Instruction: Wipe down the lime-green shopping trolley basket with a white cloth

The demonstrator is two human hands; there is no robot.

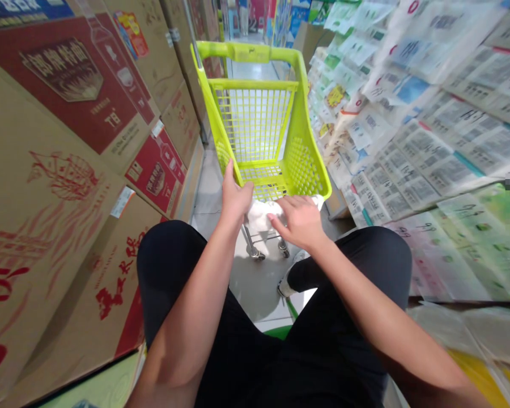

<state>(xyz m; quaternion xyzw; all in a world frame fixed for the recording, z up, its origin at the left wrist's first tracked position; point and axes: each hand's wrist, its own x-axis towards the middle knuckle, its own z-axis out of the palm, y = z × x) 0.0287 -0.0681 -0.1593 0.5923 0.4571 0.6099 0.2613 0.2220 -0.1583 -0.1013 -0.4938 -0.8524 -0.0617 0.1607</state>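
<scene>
A lime-green rolling shopping basket stands between my knees, its lattice walls and floor showing and nothing visible inside. My left hand grips the near left corner of its rim, thumb and a finger showing. Over the near edge my right hand presses a white cloth against the rim, fingers bent over it and thumb resting on the cloth. Part of the cloth is hidden under that hand. Below it are the basket's metal legs and small casters.
Stacked cardboard cartons wall in the left side. Wrapped packs of paper goods are piled high on the right. A tiled aisle runs away behind the basket. A green seat edge shows beneath me.
</scene>
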